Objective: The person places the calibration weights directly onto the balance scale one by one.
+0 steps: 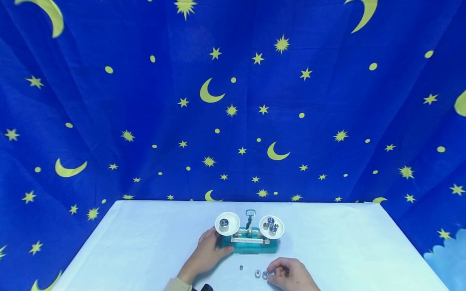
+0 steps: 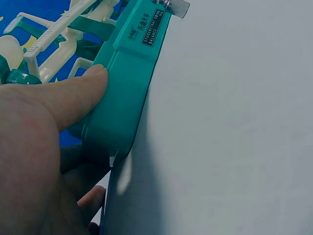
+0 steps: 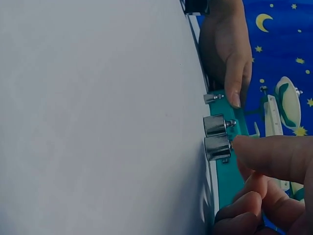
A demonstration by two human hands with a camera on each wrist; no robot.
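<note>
A teal student balance [image 1: 249,247] with two white pans stands on the table. My left hand [image 1: 209,252] grips the left end of its base; in the left wrist view the thumb [image 2: 83,95] lies on top of the base. One large metal weight [image 1: 223,225] sits in the left pan [image 1: 233,231]; several weights [image 1: 273,229] fill part of the right pan [image 1: 279,234]. My right hand [image 1: 291,275] pinches the knob of a metal weight [image 3: 217,148] standing on the table. Right beside it is a similar weight [image 3: 214,126], and farther left a much smaller one [image 1: 241,267].
White cloth covers the table [image 1: 346,242]. Behind it hangs a blue curtain [image 1: 247,169] with yellow moons and stars. Something light blue with a scalloped edge [image 1: 449,258] shows at the far right.
</note>
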